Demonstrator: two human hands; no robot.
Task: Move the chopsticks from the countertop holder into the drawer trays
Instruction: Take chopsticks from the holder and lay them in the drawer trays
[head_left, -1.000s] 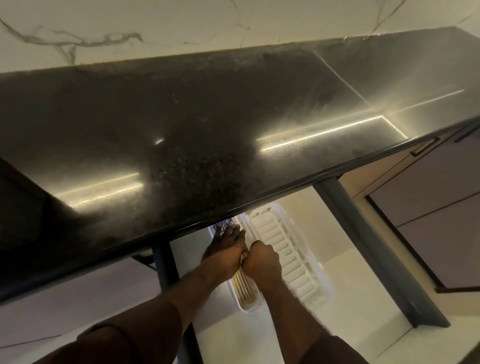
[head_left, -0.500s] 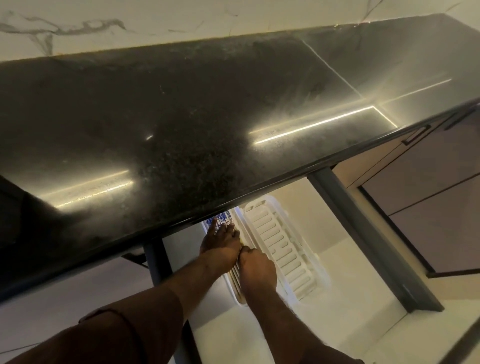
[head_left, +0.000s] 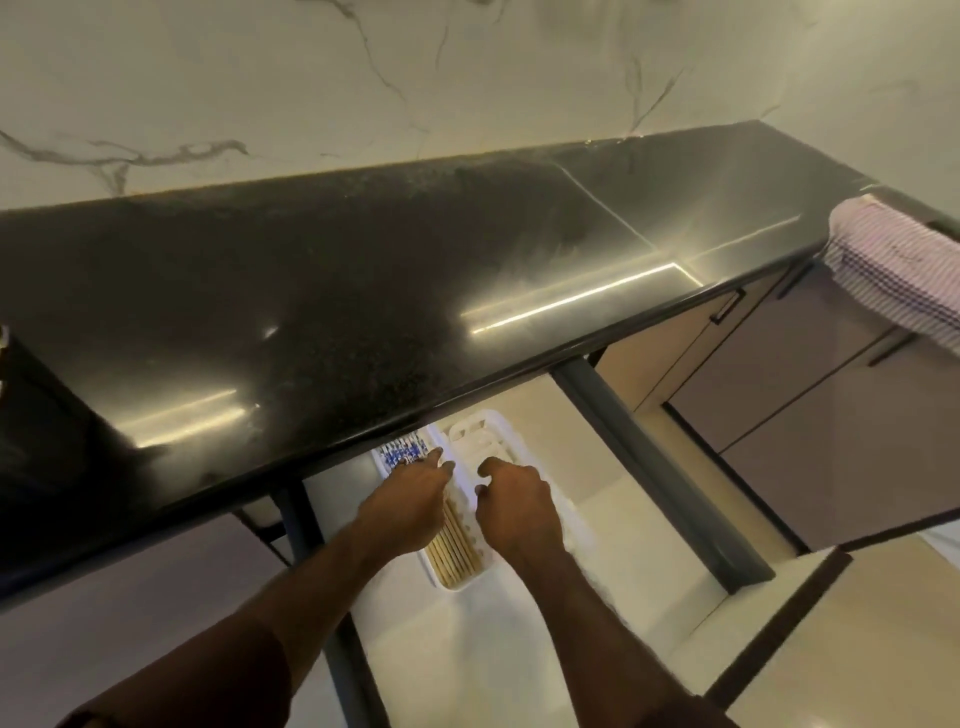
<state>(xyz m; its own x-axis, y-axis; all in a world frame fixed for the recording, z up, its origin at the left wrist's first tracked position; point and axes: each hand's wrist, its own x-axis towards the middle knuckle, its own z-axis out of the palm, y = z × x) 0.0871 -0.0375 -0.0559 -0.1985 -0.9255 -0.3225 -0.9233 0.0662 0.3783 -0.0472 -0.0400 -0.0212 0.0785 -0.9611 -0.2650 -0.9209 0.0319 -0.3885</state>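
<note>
Both hands reach down into the open drawer below the black countertop. The left hand lies palm down over the left tray, fingers stretched forward and loosely spread, their tips near the blue-and-white patterned ends of the chopsticks; whether the palm presses on the sticks I cannot tell. The chopsticks lie side by side in that tray, their pale wooden shafts showing between the two wrists and running back under the left hand. The right hand hovers just beside, over the right tray, fingers curled inward with the thumb bent toward them, and nothing shows in its grip. The right tray is white and slotted, and its far end slips under the counter's edge. A dark post runs along the drawer's right side. A striped towel hangs over the counter edge at far right, above the cabinet doors. A marble wall rises behind the counter
</note>
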